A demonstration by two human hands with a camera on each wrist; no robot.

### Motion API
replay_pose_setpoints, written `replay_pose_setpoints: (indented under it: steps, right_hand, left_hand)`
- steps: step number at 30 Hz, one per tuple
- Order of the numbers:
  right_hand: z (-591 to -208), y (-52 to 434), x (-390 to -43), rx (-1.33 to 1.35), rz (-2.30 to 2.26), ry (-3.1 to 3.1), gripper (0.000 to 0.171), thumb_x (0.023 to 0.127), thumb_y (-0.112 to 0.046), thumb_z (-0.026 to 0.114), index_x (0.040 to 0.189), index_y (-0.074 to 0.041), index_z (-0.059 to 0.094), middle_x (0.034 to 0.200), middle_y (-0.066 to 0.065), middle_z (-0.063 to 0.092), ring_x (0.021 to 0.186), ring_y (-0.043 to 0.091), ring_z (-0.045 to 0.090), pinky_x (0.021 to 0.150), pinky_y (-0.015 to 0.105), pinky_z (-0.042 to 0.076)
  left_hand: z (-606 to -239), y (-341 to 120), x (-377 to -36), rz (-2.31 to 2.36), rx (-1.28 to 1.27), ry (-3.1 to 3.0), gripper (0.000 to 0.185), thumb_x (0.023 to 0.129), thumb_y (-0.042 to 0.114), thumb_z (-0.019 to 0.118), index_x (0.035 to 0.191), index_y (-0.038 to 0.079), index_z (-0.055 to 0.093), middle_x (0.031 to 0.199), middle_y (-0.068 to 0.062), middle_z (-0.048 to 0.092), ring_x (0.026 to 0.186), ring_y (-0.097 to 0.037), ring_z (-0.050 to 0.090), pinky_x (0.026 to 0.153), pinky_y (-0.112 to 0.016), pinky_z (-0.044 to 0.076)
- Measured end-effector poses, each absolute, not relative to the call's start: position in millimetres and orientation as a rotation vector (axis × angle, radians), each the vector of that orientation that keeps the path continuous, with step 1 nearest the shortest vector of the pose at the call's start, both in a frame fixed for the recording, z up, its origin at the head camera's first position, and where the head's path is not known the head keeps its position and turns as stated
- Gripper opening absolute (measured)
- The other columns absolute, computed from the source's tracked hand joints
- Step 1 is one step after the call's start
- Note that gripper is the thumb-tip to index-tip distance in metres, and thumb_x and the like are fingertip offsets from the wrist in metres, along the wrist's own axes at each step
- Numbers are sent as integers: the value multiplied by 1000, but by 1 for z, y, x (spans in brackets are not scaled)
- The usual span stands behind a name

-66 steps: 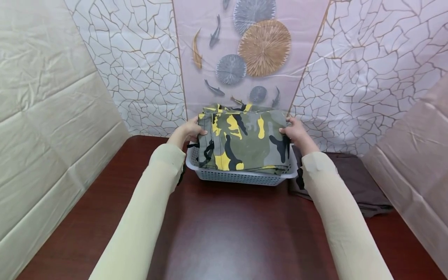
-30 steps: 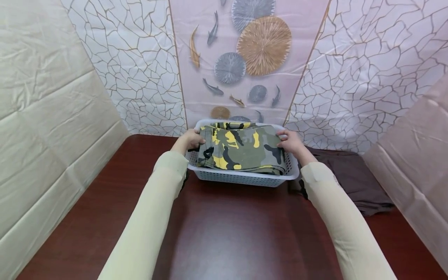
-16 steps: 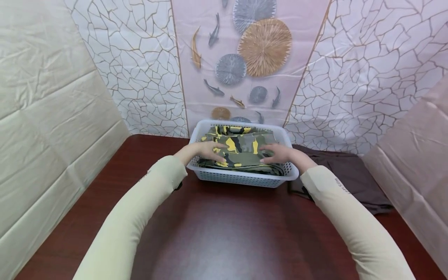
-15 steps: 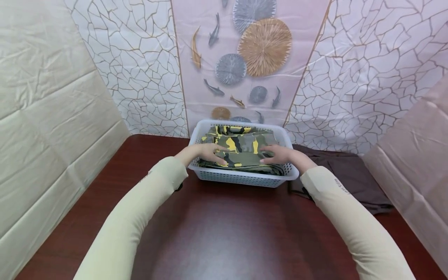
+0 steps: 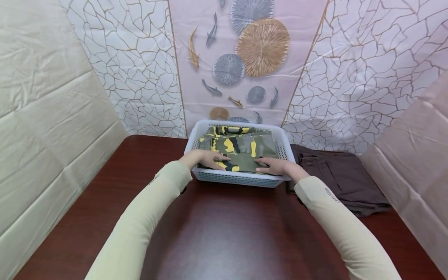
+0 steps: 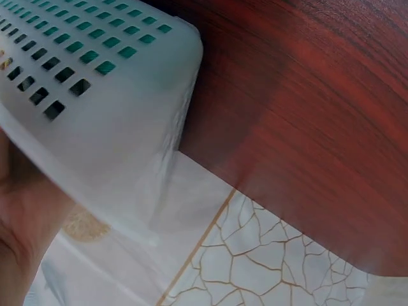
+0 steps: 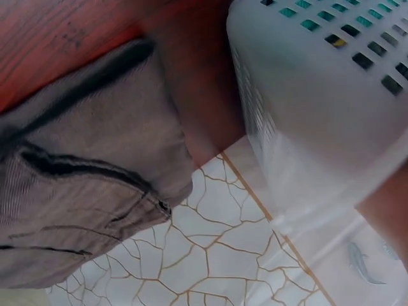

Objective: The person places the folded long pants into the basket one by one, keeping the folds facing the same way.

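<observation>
A folded camouflage garment [image 5: 241, 149] in green, yellow and black lies inside a white perforated basket [image 5: 241, 179] at the back of the dark wooden table [image 5: 224, 233]. My left hand [image 5: 207, 158] lies flat on the garment's near left part, fingers straight. My right hand [image 5: 272, 165] lies flat on its near right part. The left wrist view shows the basket's wall [image 6: 95, 83] from outside, close up; the right wrist view shows the basket's corner [image 7: 319, 102].
A folded dark brown garment [image 5: 337, 177] lies on the table right of the basket, also seen as the brown garment [image 7: 83, 185] in the right wrist view. Patterned sheets hang behind and to both sides.
The camouflage garment went down from above the basket into it. Both hands let go of its sides, moved onto its top, then slid toward the near edge.
</observation>
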State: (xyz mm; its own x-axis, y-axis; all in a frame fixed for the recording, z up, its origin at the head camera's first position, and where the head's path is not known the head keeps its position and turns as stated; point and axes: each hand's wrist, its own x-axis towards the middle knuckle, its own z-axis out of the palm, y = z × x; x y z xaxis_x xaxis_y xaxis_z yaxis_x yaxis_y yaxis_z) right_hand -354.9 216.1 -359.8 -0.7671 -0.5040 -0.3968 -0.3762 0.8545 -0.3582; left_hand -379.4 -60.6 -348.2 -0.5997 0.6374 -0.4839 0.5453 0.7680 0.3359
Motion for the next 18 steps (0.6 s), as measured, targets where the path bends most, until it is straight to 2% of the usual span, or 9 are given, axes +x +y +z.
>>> replay_pose_setpoints:
  steps: [3,8,13,15,18]
  right_hand:
    - [-361,207,-352,-589,-315,2528,64,100,-42,40,150,-6,24,153,25,21,141,43,18,113,56,21]
    - [-366,202,-357,-563,-226,2501,63,101,-39,38,151,-6,18,153,30,13,141,46,14,114,57,18]
    - [-368,203,-367,-508,-182,2444,66,101,-43,36,153,-12,10,154,30,3,142,46,7,114,58,15]
    - [-368,205,-371,-511,-191,2442,66,100,-42,37,153,-12,10,154,30,2,142,46,6,114,58,15]
    - [-369,208,-376,-551,-212,2454,65,101,-40,38,152,-10,12,154,30,1,141,46,6,113,59,15]
  left_hand:
    - [-355,-61,-379,198,896,2359,62,99,39,45,152,23,18,159,-10,12,147,-30,-1,119,-46,9]
    - [-362,-54,-380,101,867,2364,57,101,39,39,152,29,15,159,-11,8,147,-30,-2,120,-45,8]
    - [-408,-48,-427,84,837,2351,58,95,54,41,147,46,17,160,-4,8,147,-26,-1,120,-46,8]
    - [-433,-47,-453,83,837,2368,59,93,58,42,146,48,18,159,-5,10,147,-27,3,119,-47,12]
    - [-449,-43,-469,70,795,2395,59,93,57,43,146,48,17,159,-5,11,147,-26,8,118,-46,16]
